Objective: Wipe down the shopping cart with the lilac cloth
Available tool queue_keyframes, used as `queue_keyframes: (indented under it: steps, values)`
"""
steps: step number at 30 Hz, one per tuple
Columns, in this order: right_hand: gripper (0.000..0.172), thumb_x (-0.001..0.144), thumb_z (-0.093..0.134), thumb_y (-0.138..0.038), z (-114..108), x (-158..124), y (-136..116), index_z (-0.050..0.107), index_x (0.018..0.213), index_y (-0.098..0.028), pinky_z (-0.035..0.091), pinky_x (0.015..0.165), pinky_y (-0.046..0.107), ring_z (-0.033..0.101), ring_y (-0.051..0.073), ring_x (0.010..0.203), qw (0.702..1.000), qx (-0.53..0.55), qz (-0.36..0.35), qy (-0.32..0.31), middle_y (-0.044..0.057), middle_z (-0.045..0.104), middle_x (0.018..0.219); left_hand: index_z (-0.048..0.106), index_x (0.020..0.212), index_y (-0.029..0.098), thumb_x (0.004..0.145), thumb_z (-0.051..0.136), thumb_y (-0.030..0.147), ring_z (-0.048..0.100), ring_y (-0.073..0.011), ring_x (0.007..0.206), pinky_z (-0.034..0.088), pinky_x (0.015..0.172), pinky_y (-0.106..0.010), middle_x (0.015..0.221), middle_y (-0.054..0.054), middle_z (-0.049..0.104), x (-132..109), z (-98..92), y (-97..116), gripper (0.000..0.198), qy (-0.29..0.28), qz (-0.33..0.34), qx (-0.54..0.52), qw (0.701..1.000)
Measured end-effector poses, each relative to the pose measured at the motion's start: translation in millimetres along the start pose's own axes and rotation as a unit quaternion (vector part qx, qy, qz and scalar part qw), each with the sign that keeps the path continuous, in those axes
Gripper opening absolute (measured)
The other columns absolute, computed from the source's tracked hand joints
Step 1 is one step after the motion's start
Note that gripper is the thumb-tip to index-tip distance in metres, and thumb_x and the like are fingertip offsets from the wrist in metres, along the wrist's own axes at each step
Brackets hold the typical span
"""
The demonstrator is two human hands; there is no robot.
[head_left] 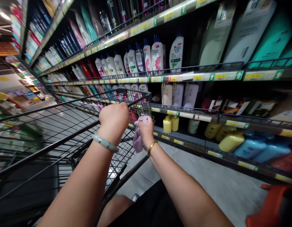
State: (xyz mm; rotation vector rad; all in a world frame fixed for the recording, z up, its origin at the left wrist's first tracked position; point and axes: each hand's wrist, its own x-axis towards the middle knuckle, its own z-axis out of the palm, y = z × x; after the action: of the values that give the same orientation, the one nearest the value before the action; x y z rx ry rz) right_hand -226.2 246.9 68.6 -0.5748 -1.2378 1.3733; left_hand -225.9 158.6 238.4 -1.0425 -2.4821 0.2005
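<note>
My left hand [115,118], with a pale bangle at its wrist, is closed around the upper rim of the black wire shopping cart [53,145]. Just to its right, my right hand [147,128] is closed in a fist on a light purple cloth [137,142], part of which hangs below the fingers. A gold bangle circles my right wrist. Both hands are close to the corner of the cart, in front of the shelves.
Store shelves [183,77] with several rows of bottles run along the right and back. White pump bottles [157,55] stand on a middle shelf, and yellow bottles [167,124] lower down. Grey tiled floor [188,164] lies below. A blurred orange-red object [266,205] is at lower right.
</note>
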Motion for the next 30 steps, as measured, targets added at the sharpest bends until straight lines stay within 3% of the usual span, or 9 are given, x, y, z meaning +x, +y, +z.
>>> queue_keyframes:
  steps: [6, 10, 13, 18, 21, 23, 26, 28, 30]
  values:
    - [0.013, 0.082, 0.06, -0.023, 10.4, 9.3, -30.0, 0.064, 0.094, -0.023, 0.05, 0.094, 0.032, 0.062, 0.018, 0.099, 0.988, -0.034, -0.134, -0.062, 0.003, 0.069, 0.104, 0.073, 0.106, 0.01, 0.098, 0.039, 0.028, 0.074, -0.0399, 0.09, 0.05, 0.072, -0.043, 0.094, -0.025, 0.075, 3.1, 8.6, 0.6, 0.04, 0.037, -0.002, -0.01, 0.999]
    - [0.017, 0.074, 0.062, -0.018, -1.6, 15.7, 4.3, 0.061, 0.091, -0.022, 0.049, 0.092, 0.034, 0.059, 0.019, 0.094, 0.995, -0.093, -0.04, 0.014, 0.003, 0.066, 0.098, 0.074, 0.106, 0.01, 0.098, 0.041, 0.034, 0.074, -0.0411, 0.091, 0.052, 0.075, -0.046, 0.094, -0.026, 0.075, 1.0, 10.8, 0.5, 0.042, 0.048, -0.006, -0.018, 0.999]
    - [0.016, 0.074, 0.06, -0.016, -3.0, 18.6, 3.4, 0.06, 0.089, -0.022, 0.048, 0.088, 0.032, 0.058, 0.018, 0.089, 0.996, -0.084, -0.005, 0.022, 0.0, 0.065, 0.091, 0.074, 0.106, 0.011, 0.098, 0.041, 0.033, 0.074, -0.0415, 0.091, 0.053, 0.076, -0.048, 0.094, -0.025, 0.075, 0.5, 11.3, 0.7, 0.041, 0.051, -0.005, -0.015, 0.999]
    - [0.018, 0.08, 0.061, -0.02, 6.9, 24.4, -48.6, 0.059, 0.098, -0.024, 0.049, 0.09, 0.03, 0.059, 0.018, 0.096, 0.982, -0.039, -0.177, -0.048, 0.001, 0.064, 0.101, 0.072, 0.104, 0.012, 0.098, 0.04, 0.033, 0.073, -0.0381, 0.088, 0.055, 0.074, -0.045, 0.094, -0.023, 0.075, -7.5, 10.7, 0.1, 0.039, 0.043, -0.019, 0.005, 0.999]
    - [0.02, 0.079, 0.061, -0.016, -1.1, 25.5, -44.1, 0.059, 0.097, -0.024, 0.048, 0.097, 0.033, 0.058, 0.021, 0.102, 0.964, -0.076, -0.245, -0.065, 0.004, 0.062, 0.105, 0.071, 0.103, 0.013, 0.099, 0.037, 0.034, 0.073, -0.0381, 0.086, 0.055, 0.072, -0.045, 0.093, -0.022, 0.075, -15.9, 10.3, -2.5, 0.04, 0.059, -0.008, 0.02, 0.998]
    - [0.022, 0.075, 0.062, -0.014, -12.4, 25.1, -24.0, 0.06, 0.095, -0.024, 0.047, 0.099, 0.035, 0.057, 0.022, 0.103, 0.968, -0.11, -0.221, -0.049, 0.005, 0.061, 0.106, 0.07, 0.102, 0.014, 0.1, 0.036, 0.036, 0.073, -0.0387, 0.085, 0.055, 0.07, -0.045, 0.09, -0.02, 0.075, -20.9, 9.7, -4.1, 0.04, 0.065, 0.001, 0.025, 0.998]
    - [0.021, 0.072, 0.06, -0.014, -26.1, 25.6, -2.9, 0.059, 0.09, -0.023, 0.048, 0.091, 0.033, 0.056, 0.02, 0.092, 0.988, -0.121, -0.093, -0.008, 0.002, 0.061, 0.096, 0.07, 0.1, 0.015, 0.101, 0.035, 0.037, 0.074, -0.0389, 0.082, 0.055, 0.066, -0.044, 0.087, -0.019, 0.075, -26.6, 8.1, -5.0, 0.041, 0.059, 0.003, 0.031, 0.998]
    - [0.017, 0.072, 0.059, -0.015, -28.8, 27.9, -9.7, 0.058, 0.087, -0.023, 0.047, 0.084, 0.03, 0.055, 0.017, 0.084, 0.994, -0.102, -0.047, 0.008, -0.001, 0.06, 0.088, 0.069, 0.098, 0.015, 0.102, 0.034, 0.037, 0.074, -0.0386, 0.082, 0.054, 0.064, -0.042, 0.086, -0.019, 0.075, -29.3, 6.3, -5.6, 0.042, 0.056, 0.005, 0.033, 0.998]
    - [0.016, 0.075, 0.059, -0.017, -28.1, 31.3, -28.4, 0.059, 0.09, -0.023, 0.046, 0.085, 0.029, 0.056, 0.017, 0.087, 0.992, -0.08, -0.102, 0.003, -0.001, 0.062, 0.091, 0.069, 0.098, 0.015, 0.102, 0.033, 0.036, 0.074, -0.0385, 0.083, 0.054, 0.064, -0.042, 0.088, -0.019, 0.075, -31.4, 3.4, -7.6, 0.041, 0.051, 0.01, 0.037, 0.998]
